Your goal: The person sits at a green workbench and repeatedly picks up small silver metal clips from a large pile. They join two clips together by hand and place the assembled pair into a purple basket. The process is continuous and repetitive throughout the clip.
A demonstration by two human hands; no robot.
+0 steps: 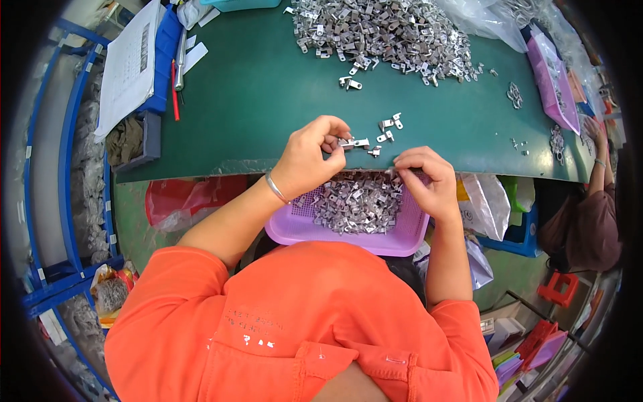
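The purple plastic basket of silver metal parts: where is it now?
In the head view, the purple plastic basket is near the centre, between the left forearm and right forearm, with the green tabletop above and the orange shirt below.

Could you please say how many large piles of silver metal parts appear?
2: the far pile on the green tabletop, the near pile in the purple plastic basket. More may be hidden.

The person wears a bright orange top (315, 288) with 2 loose sleeves (167, 288), their edges ending near the elbows. Small dark print (258, 325) and white marks (248, 340) lie beside a seam on the left half. 2 folded flaps (323, 354) line the neck opening's edge. 1 thin silvery bracelet (273, 187) circles the left wrist (284, 182).
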